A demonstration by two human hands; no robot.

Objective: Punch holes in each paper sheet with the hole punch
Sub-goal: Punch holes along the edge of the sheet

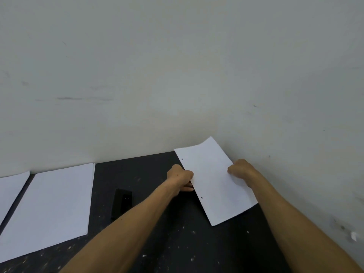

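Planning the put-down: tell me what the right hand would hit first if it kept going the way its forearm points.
Probably the pale grey wall just beyond the right hand; depth is unclear.

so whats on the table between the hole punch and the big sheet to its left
Nothing. In the head view, only a bare strip of the dark speckled table separates the black hole punch from the large white sheet; they lie apart, not touching.

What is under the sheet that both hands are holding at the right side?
Under the held sheet only the dark table shows around its edges. The left hand and right hand grip its sides; the fingers beneath and the table part below are covered.
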